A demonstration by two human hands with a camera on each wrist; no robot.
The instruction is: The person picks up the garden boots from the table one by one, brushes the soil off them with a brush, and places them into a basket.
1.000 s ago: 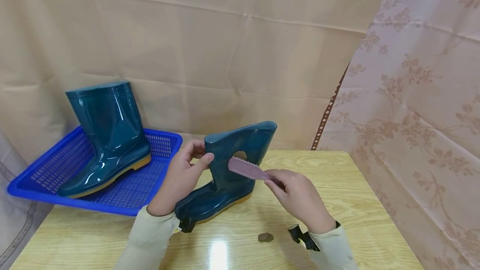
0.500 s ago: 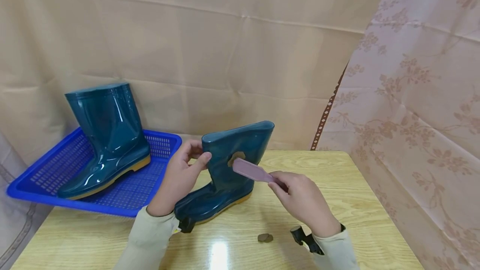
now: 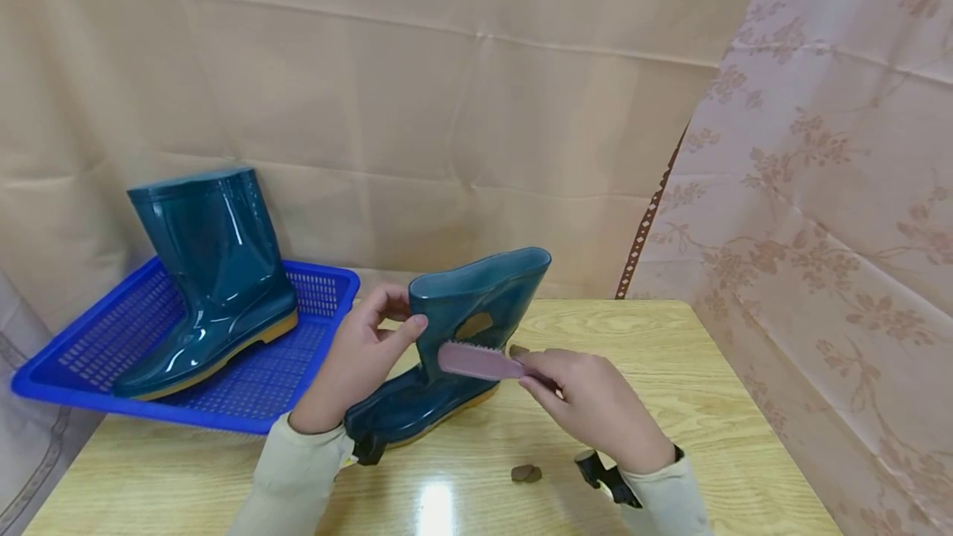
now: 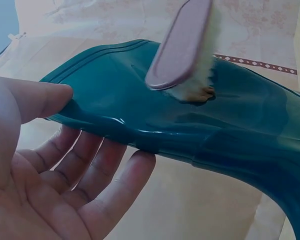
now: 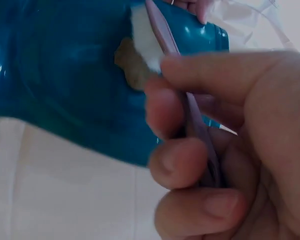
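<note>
Cream cloth (image 3: 335,98) hangs behind a pale wood-grain table (image 3: 670,420), and to the right of it hangs a pinkish curtain (image 3: 841,213) with a floral pattern. On the table, in front of the cream cloth, is a glossy teal rubber boot (image 3: 442,391) with a yellowish sole; everything else is placed from this boot. Its toe points left and towards the viewer, and its shaft leans to the right. On the side of the shaft is a brown patch (image 3: 474,325).

At the left edge of the shaft, just below the top opening, the person's left hand (image 3: 365,354) grips the boot, thumb on one side and fingers on the other. To the right of the boot, the right hand (image 3: 596,399) holds a mauve brush (image 3: 476,361) by its handle, fingers curled round it. The brush head lies across the shaft, its pale bristles (image 4: 205,75) at the edge of the brown patch.

To the left of the boot, well apart from it, a matching second boot (image 3: 216,263) stands tilted in a blue plastic basket (image 3: 45,383). Nearer the viewer than the boot, and to its right, small brown lumps (image 3: 526,473) lie on the table. Light-coloured sleeves (image 3: 294,470) cover both forearms.
</note>
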